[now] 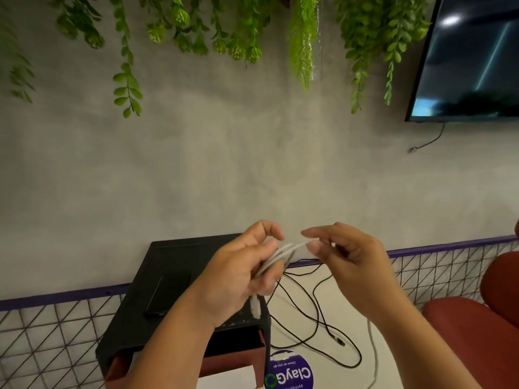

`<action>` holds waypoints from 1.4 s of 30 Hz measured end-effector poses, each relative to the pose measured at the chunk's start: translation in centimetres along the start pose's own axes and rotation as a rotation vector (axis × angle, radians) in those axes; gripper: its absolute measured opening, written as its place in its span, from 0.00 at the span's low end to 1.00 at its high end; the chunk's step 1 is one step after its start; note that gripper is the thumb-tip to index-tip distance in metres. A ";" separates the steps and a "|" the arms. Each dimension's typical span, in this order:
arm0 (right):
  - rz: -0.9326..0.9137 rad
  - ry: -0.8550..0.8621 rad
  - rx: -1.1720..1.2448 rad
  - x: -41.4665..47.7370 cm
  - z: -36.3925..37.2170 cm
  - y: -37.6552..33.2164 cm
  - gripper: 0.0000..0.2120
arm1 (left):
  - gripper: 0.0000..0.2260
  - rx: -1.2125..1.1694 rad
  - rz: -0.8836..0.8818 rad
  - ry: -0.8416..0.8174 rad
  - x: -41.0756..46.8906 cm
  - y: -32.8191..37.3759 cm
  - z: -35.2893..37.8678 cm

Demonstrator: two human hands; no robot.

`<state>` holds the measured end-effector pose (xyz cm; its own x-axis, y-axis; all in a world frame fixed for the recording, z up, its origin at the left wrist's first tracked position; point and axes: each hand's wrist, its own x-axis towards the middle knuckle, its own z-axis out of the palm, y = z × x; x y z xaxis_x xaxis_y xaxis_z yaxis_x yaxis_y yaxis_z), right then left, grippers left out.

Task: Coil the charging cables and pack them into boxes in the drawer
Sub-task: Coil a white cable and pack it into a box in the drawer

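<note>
Head view: the left hand [233, 273] grips a looped white cable [280, 255], which slants up-right to the right hand [351, 265]. That hand's thumb and fingers pinch its far end. The open drawer [230, 360] lies just below the left hand, the nearer one. A black cable [309, 304] sprawls alongside.

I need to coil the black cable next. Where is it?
Head view: the black cable lies loose on the white table, right of the black drawer unit, below the right hand.

Both hands [233, 273] [351, 265] hold a white cable [276, 256] above the black drawer unit [168, 279].
</note>
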<state>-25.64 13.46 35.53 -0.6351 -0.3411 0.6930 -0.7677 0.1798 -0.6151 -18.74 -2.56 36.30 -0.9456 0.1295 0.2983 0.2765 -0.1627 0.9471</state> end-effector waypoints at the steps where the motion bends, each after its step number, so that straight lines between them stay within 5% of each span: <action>1: 0.041 -0.014 0.043 -0.1 0.5 -0.1 0.06 | 0.05 -0.115 0.013 0.006 0.2 0.0 0.2; 8: 0.252 -0.089 0.396 -0.3 2.0 -0.9 0.14 | 0.05 -0.477 0.051 0.075 0.8 -0.5 0.8; 13: 0.265 0.003 0.395 -0.4 2.2 -0.7 0.15 | 0.09 -0.290 0.041 0.263 0.3 -1.6 0.9; 19: 0.373 0.166 0.501 -1.3 2.8 -0.2 0.12 | 0.08 0.272 0.071 0.456 -1.4 -4.1 1.7; 30: 0.457 0.206 0.533 -4.3 4.5 0.1 0.13 | 0.13 0.571 -0.082 0.496 -2.8 -4.8 1.4; 35: 0.409 0.241 0.508 -4.9 5.1 -0.7 0.08 | 0.13 0.532 -0.180 0.473 -2.9 -4.3 1.6; 42: 0.396 0.267 0.551 -5.3 4.9 -1.5 0.07 | 0.04 0.655 0.000 0.637 -2.6 -5.0 1.1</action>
<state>-20.75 10.51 30.94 -0.9094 -0.0976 0.4044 -0.3665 -0.2720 -0.8898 -17.50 -0.96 30.93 -0.8074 -0.4668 0.3608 0.1340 0.4505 0.8827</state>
